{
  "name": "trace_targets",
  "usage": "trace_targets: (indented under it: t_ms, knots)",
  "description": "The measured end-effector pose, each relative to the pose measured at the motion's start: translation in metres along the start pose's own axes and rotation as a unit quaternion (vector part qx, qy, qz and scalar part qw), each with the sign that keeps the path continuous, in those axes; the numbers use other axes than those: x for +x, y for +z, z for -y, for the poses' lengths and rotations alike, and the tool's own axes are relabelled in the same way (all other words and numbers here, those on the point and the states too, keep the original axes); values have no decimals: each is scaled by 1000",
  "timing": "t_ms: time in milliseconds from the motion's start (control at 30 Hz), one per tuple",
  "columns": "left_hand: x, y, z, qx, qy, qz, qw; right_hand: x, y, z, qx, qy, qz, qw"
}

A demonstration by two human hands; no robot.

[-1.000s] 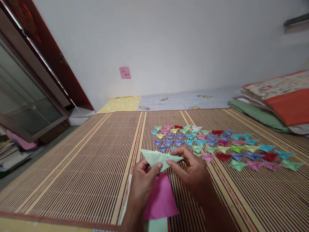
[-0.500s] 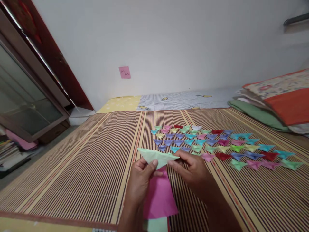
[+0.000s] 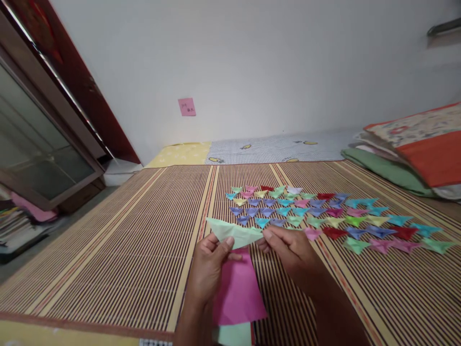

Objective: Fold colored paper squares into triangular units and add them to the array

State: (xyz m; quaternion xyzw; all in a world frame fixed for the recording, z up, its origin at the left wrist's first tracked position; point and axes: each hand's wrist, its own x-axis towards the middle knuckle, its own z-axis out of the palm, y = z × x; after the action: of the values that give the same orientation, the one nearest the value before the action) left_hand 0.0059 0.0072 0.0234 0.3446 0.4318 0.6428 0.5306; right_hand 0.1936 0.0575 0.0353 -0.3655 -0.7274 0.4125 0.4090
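Observation:
A pale green folded paper [image 3: 236,234], roughly a triangle with its long edge on top, is held up between my two hands. My left hand [image 3: 211,262] pinches its left and lower part, thumb in front and fingers behind. At its right tip, my right hand [image 3: 288,247] grips the paper between thumb and index finger. Beneath my hands lies a pink sheet of paper [image 3: 239,293], partly hidden by my left hand. A light green sheet [image 3: 234,334] peeks out below the pink one.
Several rows of small folded paper pieces [image 3: 300,211] in many colours lie on the striped mat [image 3: 118,240] ahead and to the right. Folded bedding [image 3: 406,168] is piled at the right. A pink note [image 3: 187,107] sticks to the wall [image 3: 252,67]. A glass-fronted cabinet [image 3: 39,129] stands left.
My right hand has moved slightly right along the green paper, its thumb and index now closed at the very tip. My left hand keeps nearly the same hold.

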Motion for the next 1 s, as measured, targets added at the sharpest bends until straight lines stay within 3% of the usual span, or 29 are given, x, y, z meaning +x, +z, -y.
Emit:
trace_targets:
  t_ms: [133,267,500,633,1000]
  knots:
    - [-1,-6,-2,64,21,47,997,0,-4,3,25,4,-46,999]
    - [-3,-9,-1,85,26,101,991,0,5,12,64,-1,-4,998]
    - [-6,-4,-1,125,9,139,982,0,18,19,101,6,42,994]
    - [-4,-2,-1,119,12,136,983,0,18,17,76,14,38,996]
    - [-7,9,1,97,30,101,990,1,30,18,161,59,7,985]
